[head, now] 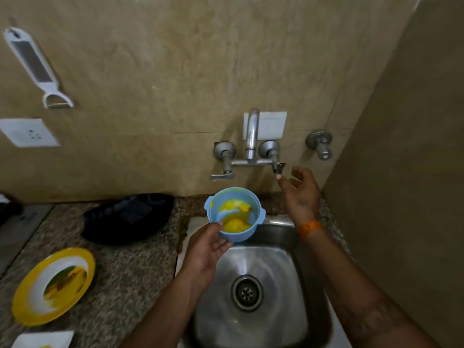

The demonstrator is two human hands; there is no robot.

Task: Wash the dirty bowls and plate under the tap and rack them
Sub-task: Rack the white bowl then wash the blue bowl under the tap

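Granite countertop (130, 272), speckled brown, runs left of the steel sink (253, 280), with beige tiled wall behind and a plain wall closing in right of the sink. A chrome mixer tap (251, 136) sits on the wall straight above the sink. Left hand (206, 249) is gripping a pale blue bowl (234, 213) by its side, tilted over the sink's back edge, with yellow gunk smeared inside. Right hand (300, 190) is loose-fingered, fingertips right at the tap's right lever (278, 168), holding nothing. Left of the sink there's a yellow-rimmed plate (54, 285) with greenish-yellow leftovers, plus a dark rack (128, 217) further back.
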